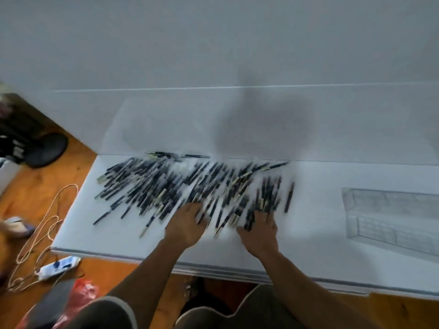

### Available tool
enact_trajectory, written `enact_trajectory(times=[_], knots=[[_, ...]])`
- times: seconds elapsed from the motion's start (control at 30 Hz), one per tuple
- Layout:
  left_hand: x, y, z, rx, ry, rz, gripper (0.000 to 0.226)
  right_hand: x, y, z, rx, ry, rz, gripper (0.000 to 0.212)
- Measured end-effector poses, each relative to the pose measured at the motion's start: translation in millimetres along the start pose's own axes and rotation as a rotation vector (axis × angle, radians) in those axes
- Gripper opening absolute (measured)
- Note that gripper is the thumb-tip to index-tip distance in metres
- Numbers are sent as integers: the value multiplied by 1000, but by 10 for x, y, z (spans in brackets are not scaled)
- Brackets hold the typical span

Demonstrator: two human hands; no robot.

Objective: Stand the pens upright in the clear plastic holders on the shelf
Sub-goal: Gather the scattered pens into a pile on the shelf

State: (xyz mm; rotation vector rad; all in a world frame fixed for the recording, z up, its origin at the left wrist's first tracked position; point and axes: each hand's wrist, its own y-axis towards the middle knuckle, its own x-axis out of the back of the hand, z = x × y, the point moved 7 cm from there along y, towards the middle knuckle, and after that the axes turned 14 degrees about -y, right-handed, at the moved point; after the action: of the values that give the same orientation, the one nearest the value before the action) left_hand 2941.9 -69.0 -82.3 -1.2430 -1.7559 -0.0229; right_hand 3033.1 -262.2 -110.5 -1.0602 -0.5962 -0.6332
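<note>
While blur softens the whole frame, the layout reads as follows. Floor, far left: white power strip with looped cord, red plastic bag nearer. White shelf: pens, dark with pale tips, lying flat in a wide loose heap. Left hand rests on the heap's near edge, fingers straight and spread. Right hand just beside it, fingertips among the pens; pinching or not, cannot tell. Clear plastic holder well right, apart from the heap; contents indiscernible.

My left hand lies palm down, fingers spread on the near pens. My right hand does likewise.
</note>
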Motion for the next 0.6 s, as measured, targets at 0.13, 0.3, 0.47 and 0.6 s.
enact_trajectory(times=[0.13,0.3,0.47,0.6], knots=[[168,-34,393,49,-158,-77,60,-94,20,137,-45,-2,-67,74],[764,118,1056,97,-226,-154,54,-184,-24,325,-130,-133,-191,68],[1390,322,1535,44,-190,-307,58,-353,-106,843,-114,-306,-336,65],[1677,506,1857,62,-195,-334,67,-746,-40,1613,113,-374,-281,61]])
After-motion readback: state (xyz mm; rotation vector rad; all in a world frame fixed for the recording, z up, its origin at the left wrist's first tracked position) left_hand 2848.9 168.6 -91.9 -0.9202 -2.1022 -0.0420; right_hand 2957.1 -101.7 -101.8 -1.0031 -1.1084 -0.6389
